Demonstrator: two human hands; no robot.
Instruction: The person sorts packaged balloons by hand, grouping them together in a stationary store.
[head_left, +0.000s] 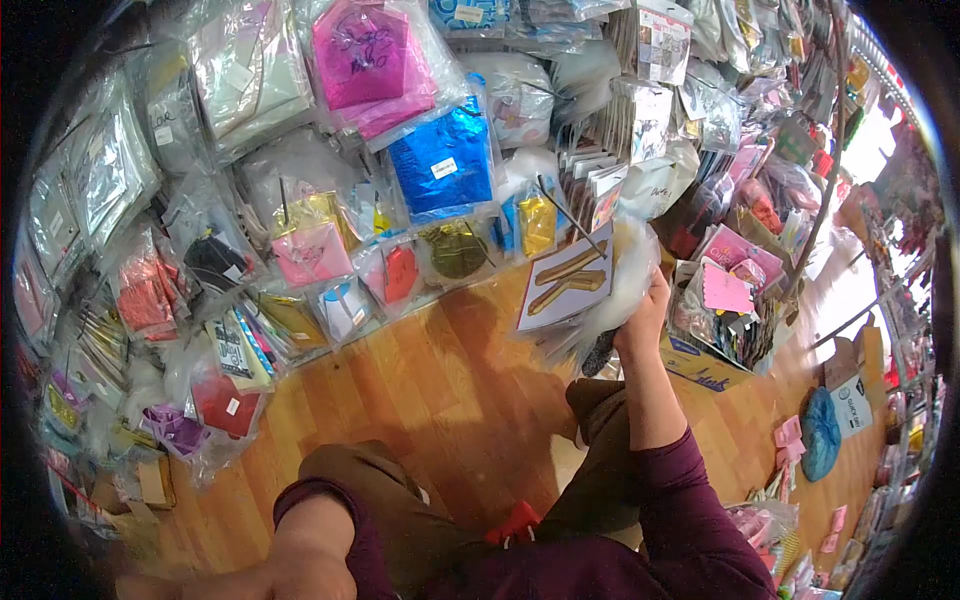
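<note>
My right hand (645, 318) is closed round the edge of a clear plastic packet (632, 265). In the packet, or against it, shows a white card with a gold letter K (568, 280). It is held up in front of the hanging goods, above the floor. My left hand (280, 578) is low at the bottom edge, near my left knee, partly cut off and blurred; its fingers cannot be made out. Nearest above the card hangs a small packet with something gold (537, 225), and a blue foil packet (442, 160) hangs further up.
Many packets hang in rows across the top and left, among them a pink one (362, 55). A cardboard box (700, 366) full of packets stands right of my right hand. On the wooden floor (420, 395) at the right lies a blue bag (820, 435) beside a white box (853, 405).
</note>
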